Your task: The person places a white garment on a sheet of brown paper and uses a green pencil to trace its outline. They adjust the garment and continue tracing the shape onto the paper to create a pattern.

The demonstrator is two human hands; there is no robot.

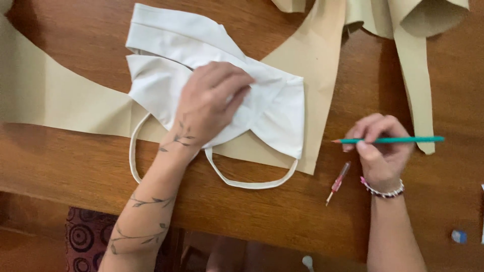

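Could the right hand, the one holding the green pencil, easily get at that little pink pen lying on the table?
Probably yes: the pink pen lies beside the right hand on bare table, though the green pencil fills its fingers.

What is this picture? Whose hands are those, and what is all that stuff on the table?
The picture comes from a small camera worn on a person's head, looking down, so you see that person's own two arms reaching in from the bottom. There is no machine here, only bare hands.

The left hand lies flat on a piece of white cloth and presses it down. Thin white straps loop out from under the cloth. Below it lies a big sheet of tan paper, spread over the brown wooden table.

The right hand holds a green pencil in its fingers, with the tip pointing toward the paper. A bead bracelet sits on that wrist.

Beside that hand lies a small pink tool; I cannot tell what it is. More tan paper hangs in from the top.
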